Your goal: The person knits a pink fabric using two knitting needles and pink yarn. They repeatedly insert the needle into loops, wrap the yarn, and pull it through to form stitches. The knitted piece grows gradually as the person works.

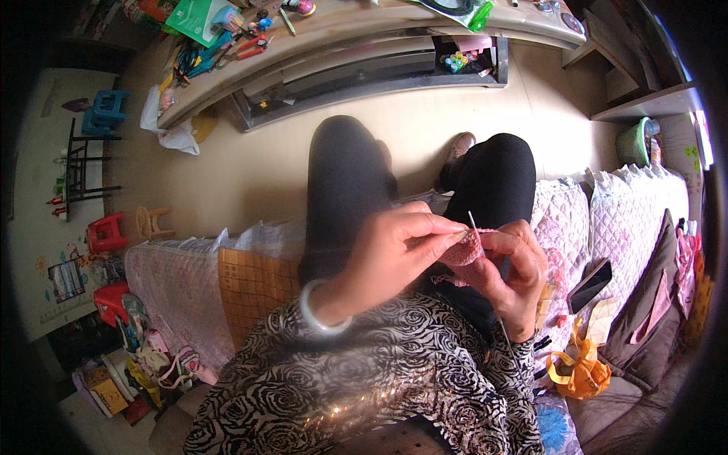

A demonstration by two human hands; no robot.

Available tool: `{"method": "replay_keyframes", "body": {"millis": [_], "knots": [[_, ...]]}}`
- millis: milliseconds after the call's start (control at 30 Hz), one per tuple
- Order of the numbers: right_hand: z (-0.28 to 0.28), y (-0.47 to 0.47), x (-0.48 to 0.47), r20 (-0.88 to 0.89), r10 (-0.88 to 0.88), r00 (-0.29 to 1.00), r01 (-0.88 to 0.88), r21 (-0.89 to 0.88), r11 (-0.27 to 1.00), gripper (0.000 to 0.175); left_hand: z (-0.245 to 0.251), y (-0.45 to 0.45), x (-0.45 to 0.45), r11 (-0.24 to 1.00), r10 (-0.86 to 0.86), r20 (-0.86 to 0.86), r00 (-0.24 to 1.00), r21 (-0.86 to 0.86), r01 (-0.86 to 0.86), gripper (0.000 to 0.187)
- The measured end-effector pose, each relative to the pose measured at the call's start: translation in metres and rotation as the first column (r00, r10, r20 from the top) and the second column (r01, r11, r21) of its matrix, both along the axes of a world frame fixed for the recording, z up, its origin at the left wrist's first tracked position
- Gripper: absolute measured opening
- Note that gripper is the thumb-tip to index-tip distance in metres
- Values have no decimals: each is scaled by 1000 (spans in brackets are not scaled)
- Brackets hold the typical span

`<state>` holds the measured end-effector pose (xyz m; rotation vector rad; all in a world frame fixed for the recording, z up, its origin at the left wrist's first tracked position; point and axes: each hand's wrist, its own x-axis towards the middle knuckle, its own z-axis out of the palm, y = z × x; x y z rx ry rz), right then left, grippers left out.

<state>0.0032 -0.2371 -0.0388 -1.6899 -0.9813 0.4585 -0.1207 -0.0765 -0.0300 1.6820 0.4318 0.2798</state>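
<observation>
In the middle of the view, above my lap, is a small piece of pink knitting (465, 253). My left hand (406, 236), with a white bangle (318, 318) on the wrist, pinches its upper edge between thumb and fingertips. On the other side, my right hand (512, 264) grips the piece with thumb and bent fingers. A thin pale needle tip (471, 218) sticks up out of the work between both hands. Below my right palm a slender grey rod (506, 338) shows; whether it belongs to that needle is hidden. Pink yarn (449, 280) hangs beneath the knitting.
I sit on a sofa with a quilted cover (631, 210). At my right lie a smartphone (590, 286), an orange bag (581, 367) and a dark cushion (648, 318). A table (341, 42) ahead bears red-handled pliers (250, 48) and clutter. Small stools (106, 232) stand far left.
</observation>
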Motion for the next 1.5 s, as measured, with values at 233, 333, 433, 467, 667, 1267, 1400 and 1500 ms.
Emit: {"method": "replay_keyframes", "body": {"millis": [233,333,433,467,667,1267,1400,1500], "knots": [[0,0,-2,17,4,1000,-4,16,1000,25,-2,5,3,930,-20,-66,998,-369,-6,14],[0,0,-1,20,56,998,-57,41,998,24,0,10,4,852,-67,-101,993,-524,4,16],[3,-4,0,-10,104,995,-104,-15,994,25,3,12,5,903,-91,-73,993,-427,51,17],[4,-5,1,-9,113,994,-114,-29,993,26,4,12,5,931,-98,-72,993,-360,66,17],[1,-5,3,-15,126,992,-127,-34,991,28,6,6,4,967,-37,4,999,-251,37,15],[1,0,-2,-15,51,999,-52,-38,998,31,0,-12,4,985,144,79,986,-109,-136,14],[0,3,-5,-38,29,999,-30,-28,999,30,-6,-19,6,978,202,139,970,21,-206,16],[-3,7,-7,-2,14,1000,-14,43,999,29,-8,-24,7,939,211,178,961,235,-250,18]]}}
